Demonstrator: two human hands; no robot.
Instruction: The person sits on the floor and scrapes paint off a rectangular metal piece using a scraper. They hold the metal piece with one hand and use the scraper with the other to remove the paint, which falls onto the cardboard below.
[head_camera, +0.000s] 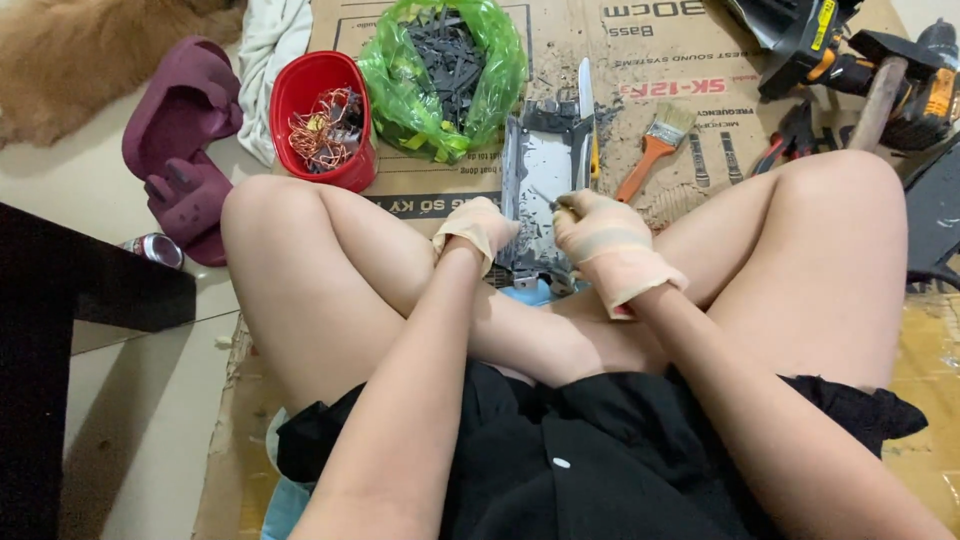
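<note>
Grey metal panel (538, 175), flat, rectangular, scuffed pale at the centre with dark raised edges, lying on the cardboard sheet (560, 60) between the seated person's knees, a knife (586, 110) along its right edge. Left hand (478, 228), gloved, grip curled closed against the panel's near left edge. Right hand (603, 240), gloved, grip closed around a thin tool (545, 197) whose tip touches the panel.
</note>
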